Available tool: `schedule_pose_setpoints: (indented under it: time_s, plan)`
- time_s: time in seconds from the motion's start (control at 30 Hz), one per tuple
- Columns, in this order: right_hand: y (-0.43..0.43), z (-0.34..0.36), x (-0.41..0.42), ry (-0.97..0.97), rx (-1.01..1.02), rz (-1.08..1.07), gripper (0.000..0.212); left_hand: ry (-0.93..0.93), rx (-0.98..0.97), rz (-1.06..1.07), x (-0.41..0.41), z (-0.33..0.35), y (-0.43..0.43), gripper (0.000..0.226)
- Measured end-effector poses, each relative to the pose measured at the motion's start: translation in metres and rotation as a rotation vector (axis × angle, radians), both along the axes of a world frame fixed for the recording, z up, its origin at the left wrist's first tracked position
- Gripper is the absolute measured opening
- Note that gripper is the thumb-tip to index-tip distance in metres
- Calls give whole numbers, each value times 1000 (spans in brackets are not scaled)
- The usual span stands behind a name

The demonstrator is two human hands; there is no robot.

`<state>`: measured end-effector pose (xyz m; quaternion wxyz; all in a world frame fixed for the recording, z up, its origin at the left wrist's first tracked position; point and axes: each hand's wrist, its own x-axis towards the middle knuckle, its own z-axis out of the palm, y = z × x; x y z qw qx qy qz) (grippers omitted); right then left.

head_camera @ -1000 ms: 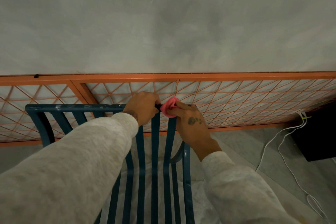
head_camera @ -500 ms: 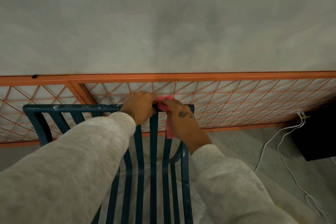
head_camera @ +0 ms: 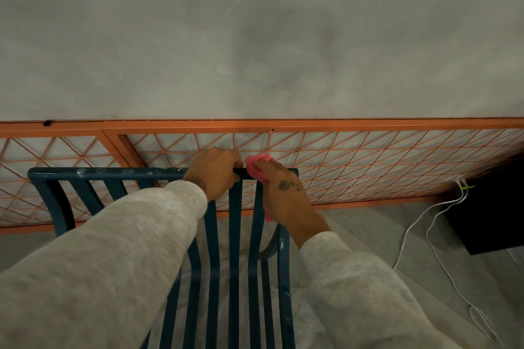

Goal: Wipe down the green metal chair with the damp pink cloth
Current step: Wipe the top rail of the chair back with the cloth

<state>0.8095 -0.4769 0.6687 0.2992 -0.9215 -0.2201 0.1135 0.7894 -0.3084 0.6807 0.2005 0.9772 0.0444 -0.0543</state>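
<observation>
Chair [head_camera: 113, 173]: dark green metal, slatted back, pale specks along the top rail. One pink cloth [head_camera: 256, 164] is bunched on the rail near its right end, with a tail hanging below. Right hand [head_camera: 286, 193] curls over the cloth, gripping it against the rail. Left hand [head_camera: 215, 171] wraps round the rail just beside it. Behind: one orange lattice panel [head_camera: 340, 124]. At right: two white cables [head_camera: 402, 238].

chair [head_camera: 113, 172]: 1 | pink cloth [head_camera: 255, 165]: 1 | left hand [head_camera: 215, 171] + right hand [head_camera: 286, 193]: 2 | orange lattice frame [head_camera: 368, 124]: 1 | white cables [head_camera: 411, 224]: 2 | black box [head_camera: 493, 212]: 1
</observation>
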Motion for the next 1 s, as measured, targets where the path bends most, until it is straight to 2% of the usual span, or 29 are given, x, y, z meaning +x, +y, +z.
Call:
schedule_pose_setpoints:
  time_s: [0.1, 0.2, 0.43, 0.63, 0.77, 0.9, 1.0]
  plan:
    - [-18, 1, 8, 10, 1, -87, 58, 4, -10, 3, 0, 0, -1, 24]
    - [-20, 2, 8, 12, -22, -211, 57, 7, -17, 9, 1, -1, -1, 25]
    - [7, -4, 1, -12, 31, -27, 59, 1, -7, 11, -1, 0, 0, 25]
    - [-18, -9, 21, 61, 10, -169, 51, -3, -14, 12, -1, -1, -1, 26]
    - [4, -9, 2, -3, 26, -144, 61, -2, -7, 11, -1, 0, -1, 24]
    - [7, -23, -14, -149, 92, -16, 56, -4, 5, 11, -1, 2, -1, 18]
    - [-12, -22, -11, -186, 102, -33, 50, -1, 4, 15, -1, 3, -2, 21]
